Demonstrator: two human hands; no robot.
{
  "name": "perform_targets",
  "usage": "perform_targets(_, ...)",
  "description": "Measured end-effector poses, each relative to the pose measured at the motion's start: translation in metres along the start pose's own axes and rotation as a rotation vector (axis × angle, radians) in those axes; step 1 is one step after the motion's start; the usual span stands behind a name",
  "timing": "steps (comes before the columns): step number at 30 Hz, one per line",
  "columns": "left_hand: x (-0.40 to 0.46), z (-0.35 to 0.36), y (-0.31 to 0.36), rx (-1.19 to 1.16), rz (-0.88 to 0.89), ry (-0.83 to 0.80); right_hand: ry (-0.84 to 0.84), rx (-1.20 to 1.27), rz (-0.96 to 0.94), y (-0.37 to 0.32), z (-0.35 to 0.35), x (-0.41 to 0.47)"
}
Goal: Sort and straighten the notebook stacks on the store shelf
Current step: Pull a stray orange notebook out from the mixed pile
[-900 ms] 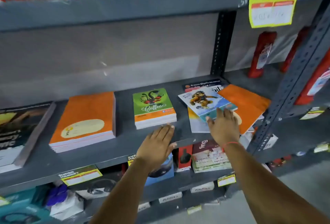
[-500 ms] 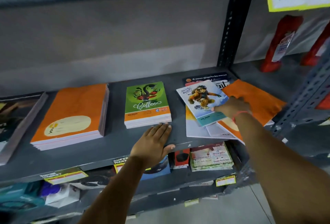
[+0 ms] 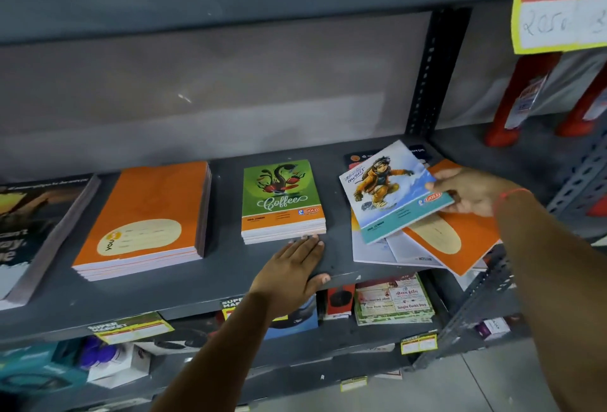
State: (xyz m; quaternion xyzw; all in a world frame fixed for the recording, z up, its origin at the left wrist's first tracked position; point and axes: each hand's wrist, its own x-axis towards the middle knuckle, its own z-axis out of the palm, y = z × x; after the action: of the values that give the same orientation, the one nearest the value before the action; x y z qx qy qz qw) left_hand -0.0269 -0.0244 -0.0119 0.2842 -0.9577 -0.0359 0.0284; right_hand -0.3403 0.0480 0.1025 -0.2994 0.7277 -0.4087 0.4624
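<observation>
We lift one snowboarder notebook.
Right hand pinches it at 3 o'clock; left hand lies flat, fingers together, at 6 o'clock below one green stack.

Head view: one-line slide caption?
Right hand lifts snowboarder notebook off the messy pile; left hand rests on the shelf edge by Coffee stack.

Black-covered book at far left: cut by the frame edge, title only partly readable. Yellow price sign at top right: cropped at top and right, handwritten figures incomplete. Snowboarder notebook covers most of a dark cover behind it and part of the loose white sheets beneath (print too small to read). Right hand: fingers hidden under that notebook. Lower-shelf boxes at left are blurred.
</observation>
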Motion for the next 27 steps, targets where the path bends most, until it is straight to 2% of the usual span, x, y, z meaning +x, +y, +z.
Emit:
perform_targets(3, -0.018, -0.006, -0.019, -0.051, -0.054, -0.008, 0.085, 0.249, -0.021, -0.013, 0.011, -0.002)
perform_targets(5, -0.03, -0.009, -0.034, -0.058, -0.095, -0.001, 0.048, 0.359, -0.064, -0.018, 0.036, 0.003)
perform_targets(12, -0.037, -0.003, -0.047, -0.027, -0.081, 0.074, -0.034, 0.393, -0.009, -0.03, 0.154, 0.03)
perform_targets(20, -0.038, 0.001, -0.049, -0.024, -0.059, 0.112, -0.014, 0.285, 0.071, -0.03, 0.19, 0.042)
perform_targets(27, -0.038, 0.001, -0.049, -0.025, -0.051, 0.108, 0.183, -0.028, 0.029, -0.036, 0.198, 0.047)
